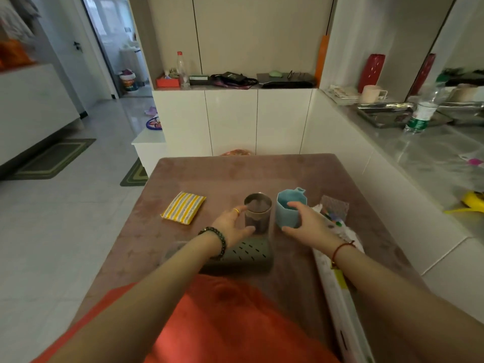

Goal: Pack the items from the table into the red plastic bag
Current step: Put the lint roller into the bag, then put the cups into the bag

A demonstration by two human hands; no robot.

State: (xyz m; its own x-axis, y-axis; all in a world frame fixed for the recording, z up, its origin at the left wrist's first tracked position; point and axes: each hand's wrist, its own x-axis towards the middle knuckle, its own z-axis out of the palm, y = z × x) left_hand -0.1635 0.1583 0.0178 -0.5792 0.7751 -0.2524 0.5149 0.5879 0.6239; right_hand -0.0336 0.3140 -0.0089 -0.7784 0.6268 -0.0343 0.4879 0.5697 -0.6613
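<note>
Pink table (235, 174): my left hand (233, 225) wraps an upright dark tumbler (258, 216), my right hand (307, 225) the neighbouring blue cup (286, 214).

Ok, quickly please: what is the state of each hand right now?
The left hand grips the grey cup.
The right hand grips the blue cup.

From the table's (235, 174) left edge rightward sit a sponge (183, 207), a metal cup (258, 213) and a faceted cup (288, 214); a slotted case (248, 255) lies before the cups.
</note>
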